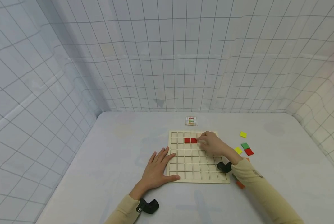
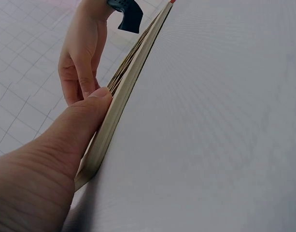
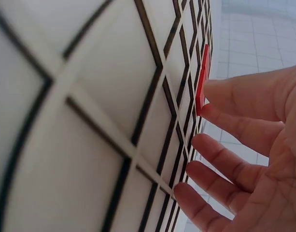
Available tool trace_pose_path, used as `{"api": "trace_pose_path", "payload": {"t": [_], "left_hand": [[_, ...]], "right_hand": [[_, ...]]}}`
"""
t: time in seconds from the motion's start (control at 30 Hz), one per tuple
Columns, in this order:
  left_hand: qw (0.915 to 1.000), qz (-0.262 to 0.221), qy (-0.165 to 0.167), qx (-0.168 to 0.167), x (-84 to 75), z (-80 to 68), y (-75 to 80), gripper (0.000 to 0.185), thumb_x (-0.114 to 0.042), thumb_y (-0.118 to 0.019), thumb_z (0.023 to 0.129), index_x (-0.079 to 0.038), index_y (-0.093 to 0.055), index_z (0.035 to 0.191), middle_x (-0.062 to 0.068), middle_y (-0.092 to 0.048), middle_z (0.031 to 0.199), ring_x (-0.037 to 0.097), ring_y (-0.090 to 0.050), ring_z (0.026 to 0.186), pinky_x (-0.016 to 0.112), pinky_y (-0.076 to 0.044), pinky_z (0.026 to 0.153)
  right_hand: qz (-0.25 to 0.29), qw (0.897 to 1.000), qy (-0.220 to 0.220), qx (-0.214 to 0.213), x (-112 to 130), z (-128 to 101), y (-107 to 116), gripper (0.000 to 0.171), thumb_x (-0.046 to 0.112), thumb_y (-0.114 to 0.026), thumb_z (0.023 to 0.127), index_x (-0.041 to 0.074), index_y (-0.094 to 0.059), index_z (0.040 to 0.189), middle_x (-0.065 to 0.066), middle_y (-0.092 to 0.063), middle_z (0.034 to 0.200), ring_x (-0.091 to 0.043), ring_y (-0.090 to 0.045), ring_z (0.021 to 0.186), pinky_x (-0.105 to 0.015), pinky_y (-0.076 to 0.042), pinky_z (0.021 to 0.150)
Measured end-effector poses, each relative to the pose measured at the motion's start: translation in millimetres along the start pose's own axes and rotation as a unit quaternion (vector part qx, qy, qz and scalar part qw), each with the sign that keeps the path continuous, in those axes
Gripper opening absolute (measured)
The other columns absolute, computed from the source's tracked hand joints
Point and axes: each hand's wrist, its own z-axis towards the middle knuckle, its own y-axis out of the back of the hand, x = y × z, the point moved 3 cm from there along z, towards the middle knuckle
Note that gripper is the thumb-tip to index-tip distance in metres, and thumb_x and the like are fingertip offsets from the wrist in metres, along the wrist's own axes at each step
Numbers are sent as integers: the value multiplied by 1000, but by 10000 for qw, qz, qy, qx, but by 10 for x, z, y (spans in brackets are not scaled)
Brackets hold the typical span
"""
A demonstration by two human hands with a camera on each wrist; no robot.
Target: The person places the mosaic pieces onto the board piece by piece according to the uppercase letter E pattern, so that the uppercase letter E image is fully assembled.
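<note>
The wooden grid board (image 1: 196, 157) lies flat on the table (image 1: 122, 149), just right of the frame's centre in the head view. The right hand (image 1: 212, 143) reaches in from the lower right across the board's upper right cells; its fingers are nearly straight and loosely spread, and the tips rest at a red tile (image 3: 202, 82) in the second row from the top. In the right wrist view that tile stands partly raised at the fingertips, one edge lifted from its cell, so it lies directly ahead of the grip, toward the upper left of the hand. Whether the fingers pinch it or only press it I cannot tell for sure; they look straight.

The left hand (image 1: 158, 168) lies flat at the board's lower left edge, fingers extended, thumb (image 2: 92, 116) pressed against the board's side.

The board's cells hold two red tiles (image 1: 190, 140) side by side in a row; the rest visible are bare. Loose tiles sit on the table right of the board: yellow tile (image 1: 243, 134), green tile (image 1: 245, 145), red one (image 1: 249, 151). A small pattern card (image 1: 191, 121) lies above the board.
</note>
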Motion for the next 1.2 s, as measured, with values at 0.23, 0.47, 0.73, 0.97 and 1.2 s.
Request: {"api": "trace_pose_path", "payload": {"t": [0.23,0.47,0.73,0.97,1.2], "left_hand": [[10000,35,6,49,-3,-5,6,88,-72,-55,79,-20,-37,147,8,-22,155,23,-14,142,45,-6,113],[10000,38,-21,27,5,3,-8,88,-73,-54,79,-20,-37,147,8,-22,155,23,-14,142,45,-6,113],[9999,88,-52,7,2,4,7,89,-72,-56,78,-19,-37,147,9,-22,155,24,-16,142,47,-7,113],[10000,26,-65,-57,20,4,-15,88,-73,-54,78,-20,-38,147,9,-23,154,24,-17,142,47,-8,113],[9999,54,-106,-103,26,-1,-18,88,-74,-53,78,-19,-38,146,10,-24,154,25,-18,141,48,-9,112]], "right_hand": [[522,9984,97,-168,-1,-224,51,27,8,-60,92,-1,-65,117,-15,-57,116,-31,-54,104,-46,-47,84],[670,9921,-644,-837,-137,-567,218,23,14,-62,93,5,-68,113,-10,-62,114,-28,-58,103,-45,-50,83],[257,9752,-1696,-1399,-404,-970,473,25,28,-64,93,6,-70,102,-8,-66,97,-24,-61,82,-34,-49,60],[88,9546,-2648,-1361,-584,-1269,598,40,45,-72,82,7,-62,86,-6,-61,82,-19,-51,62,-31,-40,49],[33,9472,-3060,-955,-761,-1431,626,58,50,-72,80,-2,-56,99,-15,-59,92,-24,-52,74,-30,-41,56]]}}
